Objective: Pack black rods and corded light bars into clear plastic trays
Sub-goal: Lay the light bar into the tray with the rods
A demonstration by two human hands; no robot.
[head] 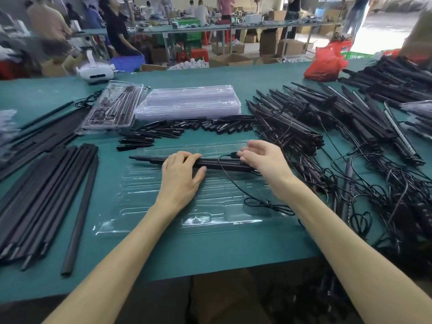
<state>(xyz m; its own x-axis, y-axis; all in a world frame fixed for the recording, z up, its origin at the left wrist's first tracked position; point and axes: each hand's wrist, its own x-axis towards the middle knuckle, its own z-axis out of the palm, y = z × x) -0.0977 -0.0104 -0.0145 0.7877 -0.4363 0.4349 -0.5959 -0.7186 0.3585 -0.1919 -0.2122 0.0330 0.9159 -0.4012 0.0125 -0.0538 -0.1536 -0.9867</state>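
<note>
A clear plastic tray (163, 213) lies on the green table in front of me. Across its far part lies a black corded light bar (222, 164), its cord (236, 183) trailing over the tray to a small coil at the near right. My left hand (181, 177) grips the middle of the bar, thumb under it and fingers over the top. My right hand (264, 160) rests on the bar's right end with fingers loosely bent near the cord's plug. Black rods (46, 195) lie in a bundle at the left.
A stack of empty clear trays (189, 101) and a packed tray (112, 108) sit behind. Short black pieces (177, 130) lie between them and my tray. A large tangle of corded light bars (339, 141) fills the right side. A red bag (327, 64) is far right.
</note>
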